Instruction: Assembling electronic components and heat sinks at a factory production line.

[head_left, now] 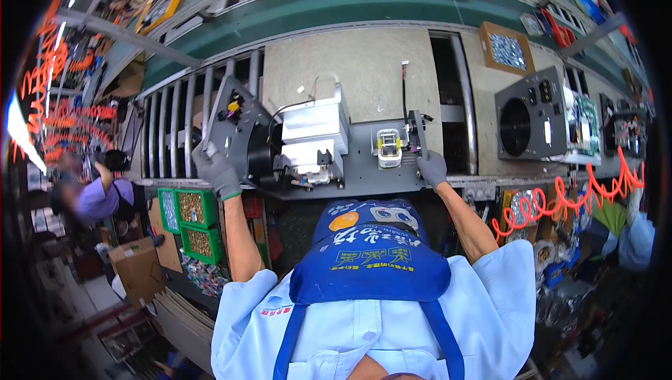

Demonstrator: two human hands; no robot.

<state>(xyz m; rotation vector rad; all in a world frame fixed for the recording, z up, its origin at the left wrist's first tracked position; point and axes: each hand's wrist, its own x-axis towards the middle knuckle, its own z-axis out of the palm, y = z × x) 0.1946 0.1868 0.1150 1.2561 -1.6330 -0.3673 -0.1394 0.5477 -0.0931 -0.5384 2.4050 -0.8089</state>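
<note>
A grey sheet-metal chassis (362, 148) lies across the bench edge in front of me, with end plates standing up at both sides. My left hand (218, 172), in a grey glove, is closed around the lower corner of its left end plate. At the opposite end my right hand (432, 169), also gloved, grips the smaller right end plate. Between them the chassis carries a silver boxy block (315, 127), a black round part (262, 152) and a white-framed, transformer-like component (388, 148). A dark cable (404, 86) rises from the right end. Both hands' fingertips are partly hidden.
Beneath the chassis is a beige board (297, 61) on a roller conveyor (175, 124). To the right stand a similar grey unit (528, 117) and a carton of metal parts (507, 51). A red coiled hose (535, 208) hangs near. Green bins (198, 208) and another person (105, 198) are left.
</note>
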